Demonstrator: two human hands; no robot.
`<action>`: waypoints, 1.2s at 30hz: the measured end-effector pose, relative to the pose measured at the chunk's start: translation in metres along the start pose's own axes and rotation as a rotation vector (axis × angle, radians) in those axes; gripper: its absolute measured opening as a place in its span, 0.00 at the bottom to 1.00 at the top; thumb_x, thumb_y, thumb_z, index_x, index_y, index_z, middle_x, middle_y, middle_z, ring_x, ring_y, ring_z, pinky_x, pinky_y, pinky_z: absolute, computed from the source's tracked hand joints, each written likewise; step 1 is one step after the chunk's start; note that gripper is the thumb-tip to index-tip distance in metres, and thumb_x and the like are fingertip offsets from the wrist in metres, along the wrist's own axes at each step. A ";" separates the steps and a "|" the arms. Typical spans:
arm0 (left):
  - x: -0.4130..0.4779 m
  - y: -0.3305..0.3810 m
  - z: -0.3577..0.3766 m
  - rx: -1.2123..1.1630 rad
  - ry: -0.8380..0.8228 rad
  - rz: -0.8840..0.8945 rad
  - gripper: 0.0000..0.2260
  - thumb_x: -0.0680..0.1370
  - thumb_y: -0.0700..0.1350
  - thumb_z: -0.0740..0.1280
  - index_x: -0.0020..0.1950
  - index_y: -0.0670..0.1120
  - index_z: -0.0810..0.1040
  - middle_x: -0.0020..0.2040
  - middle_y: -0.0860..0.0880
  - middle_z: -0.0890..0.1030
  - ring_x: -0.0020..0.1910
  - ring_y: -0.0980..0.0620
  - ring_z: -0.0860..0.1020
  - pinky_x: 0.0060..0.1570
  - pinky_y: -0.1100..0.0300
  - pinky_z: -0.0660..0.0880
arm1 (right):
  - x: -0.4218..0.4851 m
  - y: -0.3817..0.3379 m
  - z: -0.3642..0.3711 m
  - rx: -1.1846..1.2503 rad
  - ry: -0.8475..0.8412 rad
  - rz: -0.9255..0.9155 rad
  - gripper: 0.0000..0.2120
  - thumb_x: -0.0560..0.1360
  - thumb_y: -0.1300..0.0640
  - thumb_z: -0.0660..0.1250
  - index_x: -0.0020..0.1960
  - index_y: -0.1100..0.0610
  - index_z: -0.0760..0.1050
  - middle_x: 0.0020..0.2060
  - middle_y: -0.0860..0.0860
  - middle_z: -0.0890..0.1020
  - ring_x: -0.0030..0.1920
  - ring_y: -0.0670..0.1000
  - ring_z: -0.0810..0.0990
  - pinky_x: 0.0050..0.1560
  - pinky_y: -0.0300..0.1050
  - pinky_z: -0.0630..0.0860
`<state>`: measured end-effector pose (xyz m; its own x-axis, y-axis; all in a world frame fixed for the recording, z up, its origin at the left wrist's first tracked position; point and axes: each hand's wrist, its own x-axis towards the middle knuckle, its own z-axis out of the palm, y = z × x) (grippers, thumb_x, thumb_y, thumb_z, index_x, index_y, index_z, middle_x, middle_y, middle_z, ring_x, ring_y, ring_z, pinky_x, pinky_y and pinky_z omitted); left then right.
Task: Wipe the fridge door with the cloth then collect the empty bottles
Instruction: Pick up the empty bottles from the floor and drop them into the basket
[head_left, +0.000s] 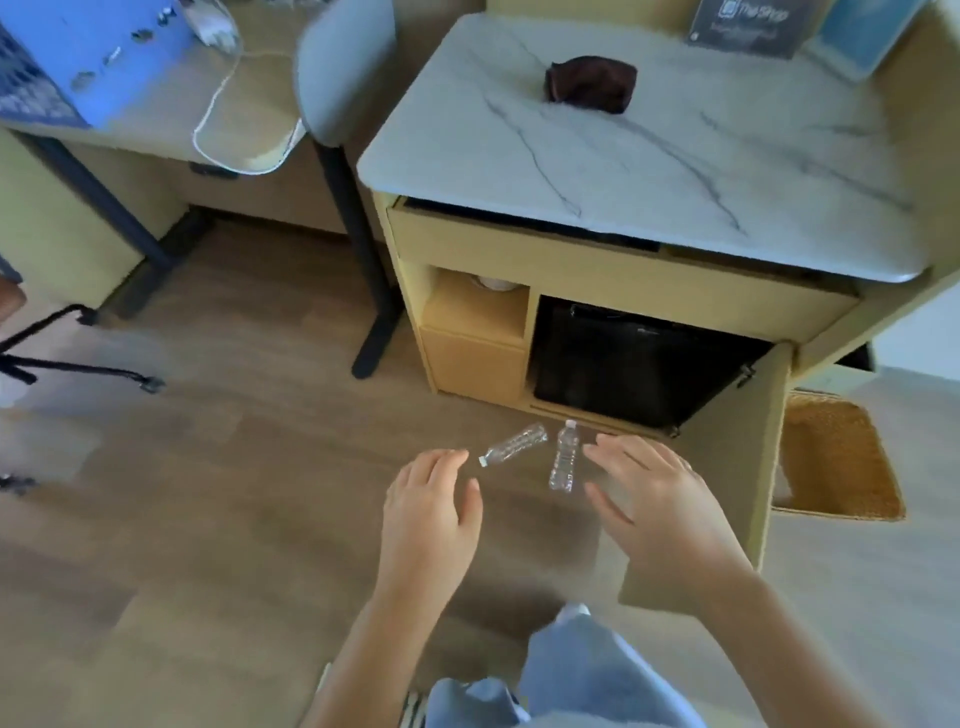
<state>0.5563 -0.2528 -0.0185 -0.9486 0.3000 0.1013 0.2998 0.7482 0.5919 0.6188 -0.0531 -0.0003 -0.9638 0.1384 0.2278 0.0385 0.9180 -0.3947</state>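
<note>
Two clear plastic bottles lie on the wooden floor in front of the cabinet: one bottle (514, 445) on the left with its white cap pointing at my left hand, the other bottle (564, 458) lying lengthwise beside my right hand. My left hand (431, 514) hovers open just short of the left bottle. My right hand (654, 499) is open too, fingers spread, close to the right bottle without touching it. The black mini fridge (623, 364) sits inside the cabinet, its wooden cabinet door (727, 493) swung open. A dark brown cloth (589, 83) lies crumpled on the marble top (675, 171).
A woven basket (841, 457) stands on the floor right of the open door. A desk with black legs (363, 270), a grey chair back (343, 67) and a white cable are at the left. A black stand's feet (78, 364) reach in at far left. My knee in blue cloth (587, 670) is below.
</note>
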 end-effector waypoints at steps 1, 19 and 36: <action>0.010 0.007 0.005 -0.062 -0.022 0.018 0.11 0.74 0.40 0.66 0.56 0.42 0.78 0.52 0.48 0.79 0.51 0.49 0.77 0.51 0.55 0.74 | 0.000 0.006 -0.003 -0.035 0.029 0.051 0.13 0.70 0.55 0.65 0.52 0.57 0.80 0.49 0.51 0.82 0.49 0.54 0.81 0.49 0.52 0.77; 0.160 0.030 0.096 -0.024 -0.248 0.287 0.14 0.70 0.42 0.64 0.53 0.40 0.79 0.50 0.45 0.80 0.50 0.44 0.79 0.51 0.50 0.75 | 0.069 0.100 0.026 -0.134 0.079 0.352 0.14 0.65 0.58 0.74 0.50 0.55 0.80 0.46 0.50 0.83 0.44 0.55 0.82 0.44 0.50 0.78; 0.227 -0.093 0.226 0.124 -0.596 0.486 0.14 0.69 0.38 0.70 0.54 0.42 0.77 0.53 0.45 0.78 0.52 0.44 0.78 0.51 0.53 0.73 | 0.083 0.110 0.219 -0.104 0.006 0.805 0.18 0.68 0.51 0.54 0.49 0.53 0.79 0.44 0.48 0.82 0.44 0.54 0.81 0.43 0.46 0.77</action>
<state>0.3365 -0.1207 -0.2317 -0.5033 0.8525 -0.1411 0.7108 0.5013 0.4934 0.4853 -0.0222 -0.2193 -0.6288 0.7728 -0.0862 0.7442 0.5660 -0.3548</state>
